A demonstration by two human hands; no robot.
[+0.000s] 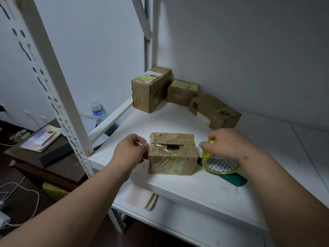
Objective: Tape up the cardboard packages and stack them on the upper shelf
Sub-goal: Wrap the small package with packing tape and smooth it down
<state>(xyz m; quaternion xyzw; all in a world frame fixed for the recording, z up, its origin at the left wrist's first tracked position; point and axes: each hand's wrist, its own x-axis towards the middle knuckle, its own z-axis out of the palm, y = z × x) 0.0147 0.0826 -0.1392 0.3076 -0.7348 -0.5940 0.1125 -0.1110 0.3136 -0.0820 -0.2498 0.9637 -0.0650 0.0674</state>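
Taping the near cardboard package (172, 154) on the white shelf (178, 186): my left hand (130, 148) pinches the tape end at its left; my right hand (229, 144) grips the tape roll (220, 164) on its right. I would keep tension, then press flat.

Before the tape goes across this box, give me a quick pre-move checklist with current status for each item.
1. Tape end held: left hand pinches a clear strip beside the box: ok.
2. Roll under control: right hand holds the yellow tape roll: ok.
3. Box flat on the shelf: ok.
4. Top seam closed: slit and dark gap show: not ok.
5. Tape stuck to the far side: cannot tell.
6. Room nearby: three packages sit at the back, apart from the work: ok.
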